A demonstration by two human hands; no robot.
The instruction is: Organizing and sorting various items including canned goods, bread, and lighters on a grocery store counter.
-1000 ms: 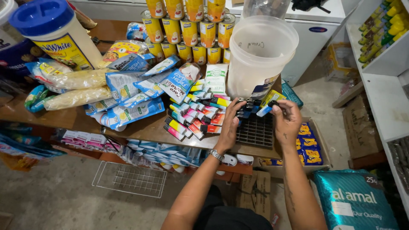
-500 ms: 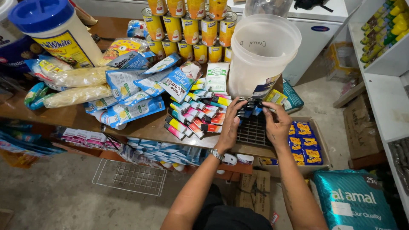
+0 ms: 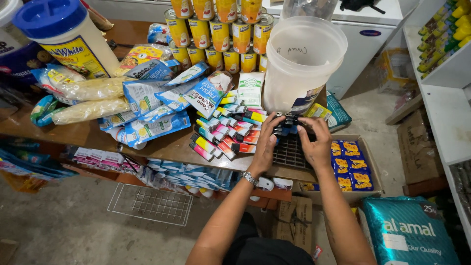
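Note:
My left hand (image 3: 265,145) and my right hand (image 3: 316,143) meet over a dark gridded tray (image 3: 290,152) at the table's front edge. Together they grip a small cluster of dark, blue-tipped items (image 3: 286,121) just above the tray. A wristwatch sits on my left wrist. Left of my hands lies a pile of small colourful tubes (image 3: 225,130). A large translucent plastic bucket (image 3: 301,64) stands right behind my hands, nearly touching the held items.
Stacked yellow cans (image 3: 221,29), blue sachets (image 3: 147,108), bagged goods and a big blue-lidded jar (image 3: 64,34) crowd the wooden table (image 3: 73,132). A box of blue-yellow packets (image 3: 351,164), a teal sack (image 3: 412,230), a wire rack (image 3: 152,203) and white shelves (image 3: 446,73) surround it.
Both hands have drawn closer together and moved slightly toward the bucket, gathering the dark items between the fingers. The blue-and-yellow item seen in the right hand earlier no longer shows.

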